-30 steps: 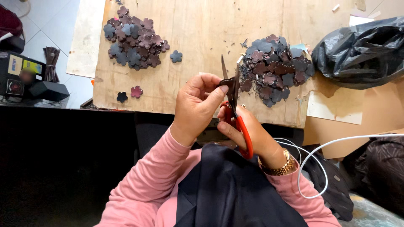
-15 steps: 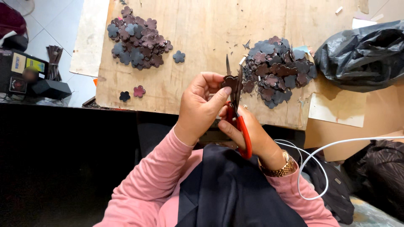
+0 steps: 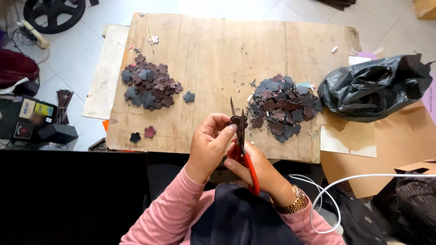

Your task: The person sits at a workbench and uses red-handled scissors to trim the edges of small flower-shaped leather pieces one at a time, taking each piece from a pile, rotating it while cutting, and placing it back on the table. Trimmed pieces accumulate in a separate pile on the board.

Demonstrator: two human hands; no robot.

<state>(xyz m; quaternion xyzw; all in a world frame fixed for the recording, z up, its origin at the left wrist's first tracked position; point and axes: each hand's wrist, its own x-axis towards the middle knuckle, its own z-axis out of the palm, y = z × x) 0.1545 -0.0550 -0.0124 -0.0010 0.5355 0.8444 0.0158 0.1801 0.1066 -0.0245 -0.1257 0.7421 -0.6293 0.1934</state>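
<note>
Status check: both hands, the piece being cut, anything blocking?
Left hand pinching a dark flower-shaped piece. Right hand gripping red-handled scissors, blades at the piece. Piles left and right on the board, nothing obstructing.

Pink sleeves point(image 3: 163, 208), gold wristwatch point(image 3: 290, 205), dark apron point(image 3: 240, 218)

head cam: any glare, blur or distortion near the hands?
Head view: hands sharp, left hand pinching a flower-shaped piece, right hand on the red-handled scissors; glare washes out the floor beyond the wooden board; lower left deep in shadow; board edges bow slightly, wide-angle.
</note>
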